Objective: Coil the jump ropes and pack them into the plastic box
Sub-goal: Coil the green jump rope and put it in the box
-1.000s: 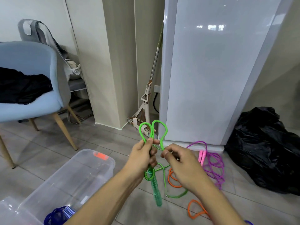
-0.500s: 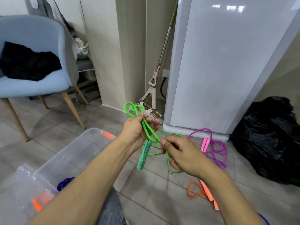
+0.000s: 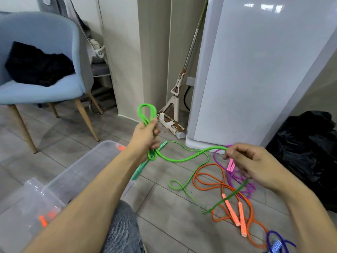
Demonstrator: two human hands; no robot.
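Around the tall white glossy cabinet (image 3: pixel 255 70) the floor is busy: a beige squeeze mop (image 3: pixel 179 99) leans in the corner just left of it, a crumpled black plastic bag (image 3: pixel 306 150) sits at its right foot, and a pale blue upholstered armchair (image 3: pixel 40 66) with dark cloth on its seat stands well to its left. In front of the cabinet, on the grey tiles, lie an orange jump rope (image 3: pixel 215 178) with salmon handles, a purple jump rope (image 3: pixel 235 176) with pink handles, and a dark blue rope (image 3: pixel 277 241) at the bottom edge — the loose slack crosses right over them.

The left hand (image 3: pixel 145 137) is fisted around the bright green jump rope (image 3: pixel 180 157), loops sprouting upward above the knuckles and a teal ribbed handle (image 3: pixel 139 170) hanging down-left below. From that fist the cord runs roughly level, rightward, to the right hand (image 3: pixel 249 161), which pinches it between thumb and fingers. Hands well apart, rope stretched between, tail dropping to the floor.

The clear plastic storage box (image 3: pixel 87 161) sits down-left of the cabinet, beside the left forearm — blurred orange pieces show through it.
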